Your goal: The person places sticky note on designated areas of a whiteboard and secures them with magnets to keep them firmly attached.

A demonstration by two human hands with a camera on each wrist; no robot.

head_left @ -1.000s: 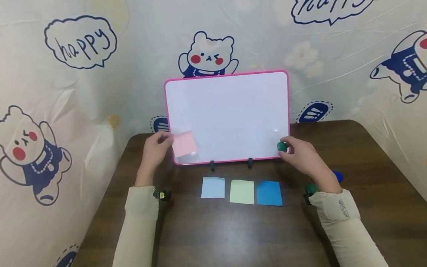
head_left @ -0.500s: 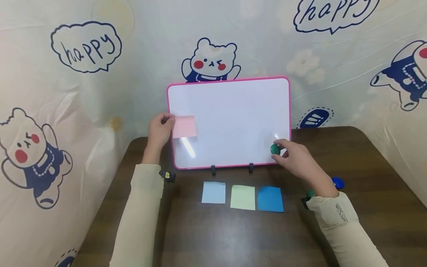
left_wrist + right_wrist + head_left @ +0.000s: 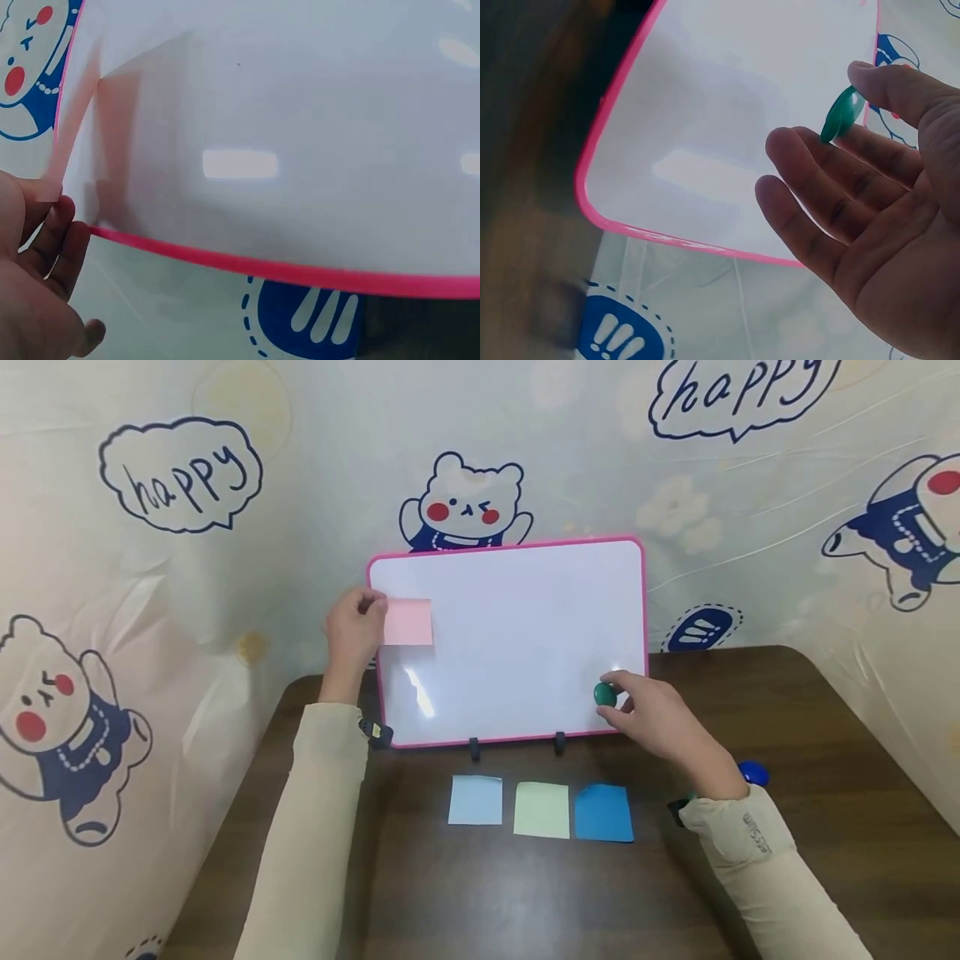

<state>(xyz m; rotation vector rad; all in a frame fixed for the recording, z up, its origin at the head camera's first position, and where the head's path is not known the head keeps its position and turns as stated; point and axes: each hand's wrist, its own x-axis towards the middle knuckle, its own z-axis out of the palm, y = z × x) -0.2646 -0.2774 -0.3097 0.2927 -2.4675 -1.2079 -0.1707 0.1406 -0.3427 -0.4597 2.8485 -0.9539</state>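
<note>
Head view: pink note [image 3: 411,623] in left hand [image 3: 352,633], green disc [image 3: 603,694] in right hand [image 3: 654,716]

The left grip pinches the pink note's left side just inside the whiteboard's [image 3: 510,639] left edge, above its middle. The right grip pinches the green disc near the whiteboard's lower right corner. On the desk [image 3: 480,897] lie a light blue note [image 3: 476,801], a green note [image 3: 542,811] and a deep blue note [image 3: 603,815]; a blue disc [image 3: 754,773] lies toward its right edge.

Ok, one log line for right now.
left hand: holds pink note | right hand: pinches green disc | table: three square notes, blue disc
</note>
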